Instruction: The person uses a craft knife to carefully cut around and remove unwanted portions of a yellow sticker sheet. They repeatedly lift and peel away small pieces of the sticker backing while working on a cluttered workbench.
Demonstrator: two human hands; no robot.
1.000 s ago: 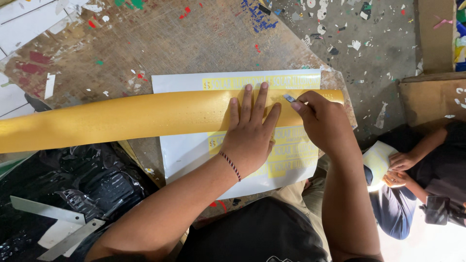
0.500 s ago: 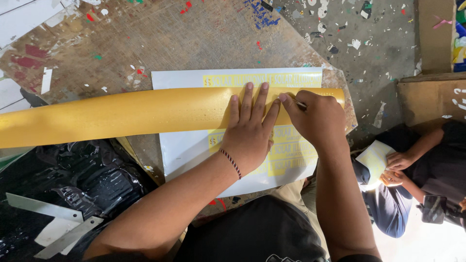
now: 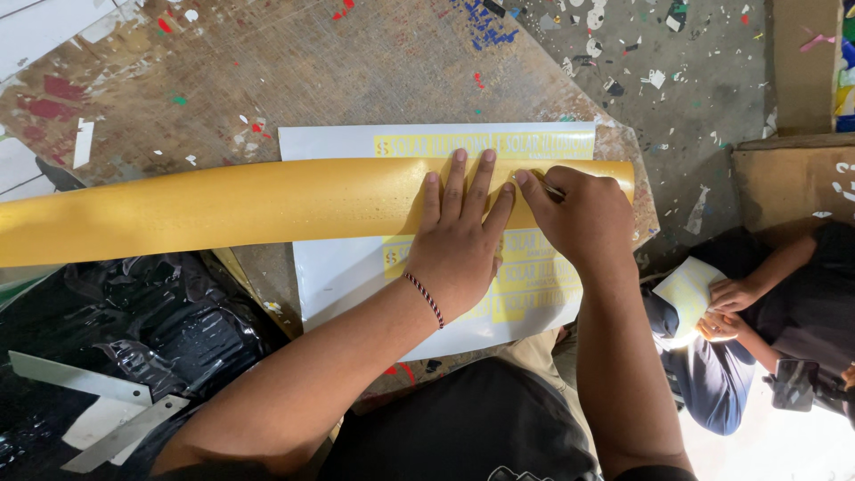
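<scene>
Change: since a second ago the right hand (image 3: 583,218) has slid leftward along the roll until its fingertips meet those of the left hand; the roll itself has stayed put.
Head view, left hand (image 3: 459,245): pressed flat, fingers spread, on the long curled sheet of glossy yellow vinyl (image 3: 223,207), gripping nothing.
Head view, right hand: closed around a thin silver blade or stylus (image 3: 549,188), whose tip rests on the yellow vinyl just beside the left fingertips.
Head view, yellow vinyl: lies across a white backing sheet with pale yellow lettering (image 3: 347,285), on the scratched, paint-flecked wooden desk (image 3: 267,80).
Head view, surroundings: crumpled black plastic sheet (image 3: 134,321) and metal strips (image 3: 76,379) at lower left; another person (image 3: 766,312) sits on the floor at right, holding a pale sheet.
Risk: as I judge it, the tip sits so close to the left fingers that a slip could nick them; if the flat hand eases, the curled vinyl may spring or shift and send the cut astray.
</scene>
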